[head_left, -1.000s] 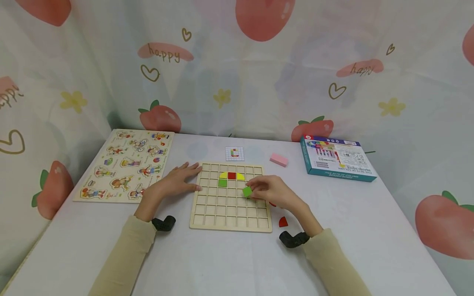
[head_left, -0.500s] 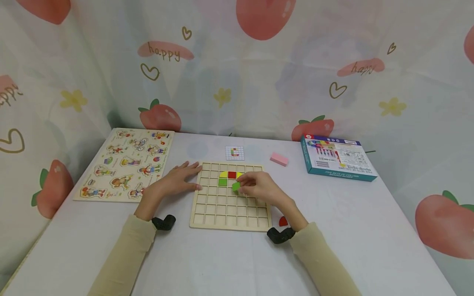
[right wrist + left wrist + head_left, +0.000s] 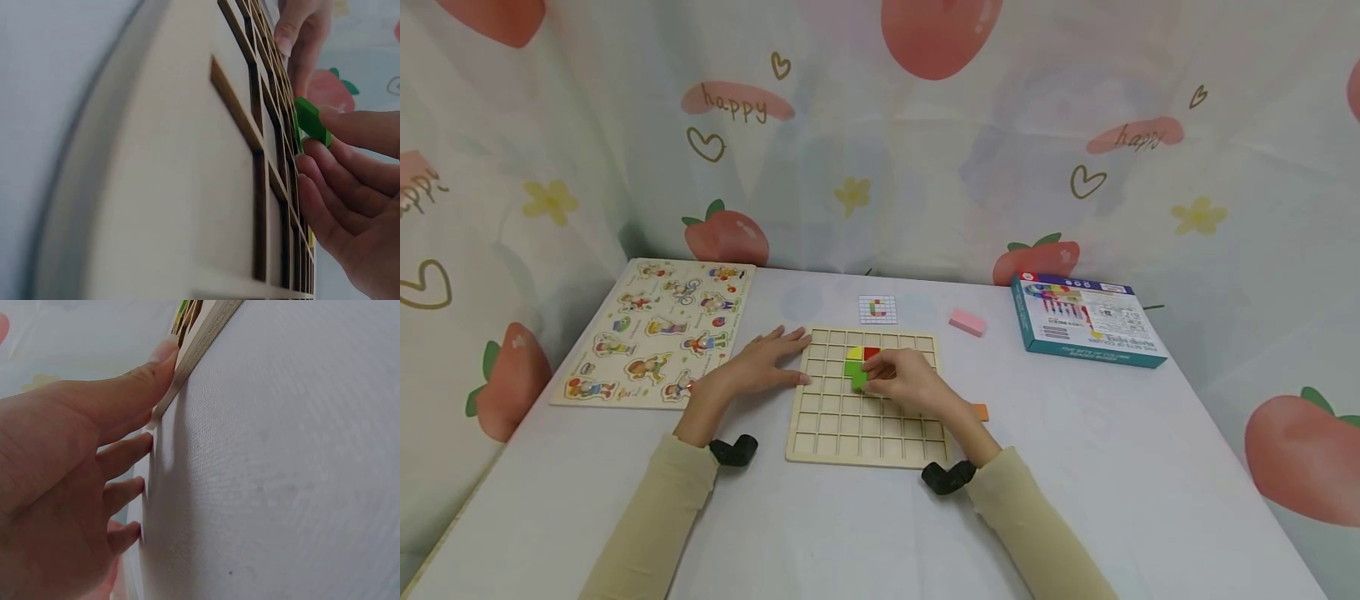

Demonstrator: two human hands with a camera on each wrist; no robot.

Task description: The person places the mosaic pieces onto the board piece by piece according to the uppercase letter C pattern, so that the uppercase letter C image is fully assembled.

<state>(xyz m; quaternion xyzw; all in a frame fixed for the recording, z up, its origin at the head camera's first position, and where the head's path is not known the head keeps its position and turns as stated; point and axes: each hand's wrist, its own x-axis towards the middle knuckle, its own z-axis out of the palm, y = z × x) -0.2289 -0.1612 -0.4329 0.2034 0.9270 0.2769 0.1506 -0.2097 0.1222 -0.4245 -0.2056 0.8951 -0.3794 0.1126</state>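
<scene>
Right hand (image 3: 904, 379) pinches a green tile (image 3: 858, 379) between thumb and fingertips, grip clamped on it, over the upper middle of the wooden grid board (image 3: 865, 442). Compared with a second ago, the hand has carried the tile leftward from the board's right-centre cells to just below the placed green square (image 3: 851, 367), beside the red square (image 3: 871, 353) and yellow piece (image 3: 853, 353). The right wrist view shows the tile (image 3: 310, 120) tilted against the grid, not yet flat; judged to be mid-seating. Left hand (image 3: 760, 363) lies flat on the desk (image 3: 1112, 467), fingers straight, touching the board's left edge. An orange piece (image 3: 980, 412) now shows right of the board.
</scene>
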